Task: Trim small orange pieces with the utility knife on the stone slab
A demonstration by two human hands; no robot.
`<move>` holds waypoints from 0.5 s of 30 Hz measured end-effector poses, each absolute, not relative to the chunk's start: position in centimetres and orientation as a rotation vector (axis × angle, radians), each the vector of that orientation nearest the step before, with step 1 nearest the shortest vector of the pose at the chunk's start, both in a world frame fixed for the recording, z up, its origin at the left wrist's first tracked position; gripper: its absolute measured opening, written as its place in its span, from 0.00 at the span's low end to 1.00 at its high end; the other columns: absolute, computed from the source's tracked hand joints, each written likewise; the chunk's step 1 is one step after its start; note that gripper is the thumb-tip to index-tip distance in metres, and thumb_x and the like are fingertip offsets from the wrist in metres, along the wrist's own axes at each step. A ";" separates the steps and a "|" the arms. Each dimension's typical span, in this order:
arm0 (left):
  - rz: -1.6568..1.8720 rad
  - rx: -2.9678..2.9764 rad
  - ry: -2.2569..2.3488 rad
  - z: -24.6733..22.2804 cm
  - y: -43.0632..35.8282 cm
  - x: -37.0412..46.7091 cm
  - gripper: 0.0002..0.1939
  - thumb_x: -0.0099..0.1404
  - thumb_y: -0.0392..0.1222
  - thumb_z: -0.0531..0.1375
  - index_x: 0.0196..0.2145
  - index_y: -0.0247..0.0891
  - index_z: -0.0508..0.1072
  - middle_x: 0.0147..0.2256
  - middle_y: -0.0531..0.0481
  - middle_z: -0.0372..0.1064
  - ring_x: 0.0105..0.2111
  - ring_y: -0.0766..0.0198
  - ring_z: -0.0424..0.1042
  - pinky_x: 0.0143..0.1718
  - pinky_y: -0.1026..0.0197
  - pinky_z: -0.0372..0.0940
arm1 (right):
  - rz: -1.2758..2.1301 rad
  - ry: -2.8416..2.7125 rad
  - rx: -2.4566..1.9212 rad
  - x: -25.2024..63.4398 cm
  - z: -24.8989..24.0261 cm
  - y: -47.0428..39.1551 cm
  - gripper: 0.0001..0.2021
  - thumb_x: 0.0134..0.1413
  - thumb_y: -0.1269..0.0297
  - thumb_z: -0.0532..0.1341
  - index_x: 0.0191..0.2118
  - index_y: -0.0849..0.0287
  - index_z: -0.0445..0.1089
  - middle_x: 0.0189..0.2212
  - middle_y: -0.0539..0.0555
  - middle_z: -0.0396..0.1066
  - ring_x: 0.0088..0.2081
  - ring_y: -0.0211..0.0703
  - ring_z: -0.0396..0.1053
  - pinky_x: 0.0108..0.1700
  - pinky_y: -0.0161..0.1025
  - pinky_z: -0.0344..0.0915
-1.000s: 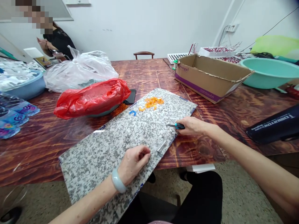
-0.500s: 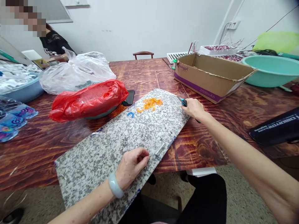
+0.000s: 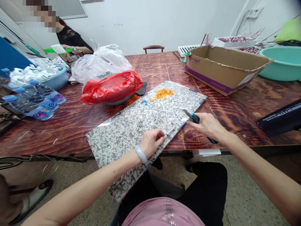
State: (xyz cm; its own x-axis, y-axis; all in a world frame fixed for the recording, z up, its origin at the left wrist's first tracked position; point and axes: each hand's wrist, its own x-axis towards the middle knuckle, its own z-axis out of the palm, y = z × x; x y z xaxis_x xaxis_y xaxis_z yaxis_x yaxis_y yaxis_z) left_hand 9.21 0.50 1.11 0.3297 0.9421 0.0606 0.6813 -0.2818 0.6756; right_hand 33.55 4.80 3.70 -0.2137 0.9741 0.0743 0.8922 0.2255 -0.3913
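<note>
My right hand (image 3: 208, 125) grips a utility knife (image 3: 194, 118) with a black and teal handle, its blade pointing up and left over the right edge of a speckled grey stone-look board (image 3: 131, 131). My left hand (image 3: 152, 141), a pale bangle on its wrist, rests on the board with fingers curled closed; anything inside them is hidden. Just beyond its fingertips lies a short silver rod (image 3: 170, 130), close to the board's near edge. Farther up the board sit a pile of small orange pieces (image 3: 164, 93) and a few thin blue pieces (image 3: 144, 102).
A red plastic bag (image 3: 110, 86) covers a bowl left of the board, beside a dark phone (image 3: 141, 88). Behind are a white bag (image 3: 103, 61) and bottles (image 3: 42, 100). An open carton (image 3: 211, 75) and green basin (image 3: 282, 62) stand right. Another person (image 3: 72, 39) is at the far left.
My right hand has drawn the knife back from the board's far right corner toward me, nearer my left hand. My left hand stays near the silver rod. The camera view has shifted.
</note>
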 end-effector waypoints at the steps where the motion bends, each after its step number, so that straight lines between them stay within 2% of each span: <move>1: 0.641 2.040 1.422 1.1 0.5 9.3 0.04 0.57 0.38 0.56 0.28 0.36 0.70 0.24 0.53 0.69 0.24 0.70 0.66 0.27 0.68 0.60 | 0.394 -2.197 -1.742 33.4 3.7 4.5 0.14 0.48 0.56 0.54 0.19 0.59 0.58 0.15 0.47 0.55 0.19 0.33 0.51 0.23 0.32 0.46; 9: 0.735 2.008 1.412 0.4 0.6 9.8 0.03 0.57 0.37 0.56 0.29 0.36 0.69 0.25 0.53 0.69 0.25 0.69 0.67 0.28 0.67 0.61 | 0.490 -2.182 -1.701 32.0 3.3 3.0 0.12 0.48 0.56 0.54 0.21 0.58 0.59 0.17 0.48 0.57 0.20 0.34 0.52 0.24 0.31 0.48; 15: 0.687 2.266 1.406 0.3 1.2 10.1 0.01 0.58 0.37 0.56 0.30 0.38 0.67 0.28 0.53 0.67 0.30 0.67 0.67 0.32 0.65 0.60 | 0.492 -2.165 -1.699 31.0 2.8 2.3 0.13 0.49 0.56 0.53 0.21 0.58 0.56 0.17 0.48 0.55 0.21 0.34 0.51 0.25 0.31 0.48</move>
State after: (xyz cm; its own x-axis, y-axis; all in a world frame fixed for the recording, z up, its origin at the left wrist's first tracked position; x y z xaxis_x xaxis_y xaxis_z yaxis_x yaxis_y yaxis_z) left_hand 10.12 1.21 0.31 0.3783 0.9033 0.2023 0.7149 -0.4239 0.5561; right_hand 31.02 2.33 2.85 -0.2240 0.9730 0.0550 0.8539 0.2232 -0.4702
